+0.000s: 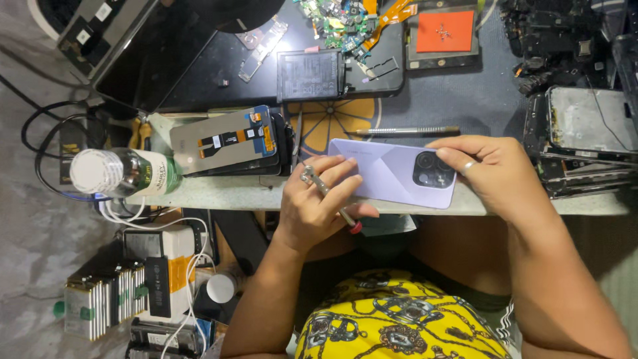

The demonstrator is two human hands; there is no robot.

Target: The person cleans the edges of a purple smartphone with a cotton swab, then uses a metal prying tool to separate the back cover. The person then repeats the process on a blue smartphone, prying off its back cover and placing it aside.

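A lilac phone lies back side up at the near edge of the workbench, its dark camera block towards the right. My right hand grips that camera end, a ring on one finger. My left hand rests on the phone's left end and holds a thin metal tool with a red tip between its fingers.
A stack of phone screens lies left of the phone, beside a clear bottle with a white cap. A battery, loose circuit parts, a metal rod and opened phones cover the mat. Battery packs sit lower left.
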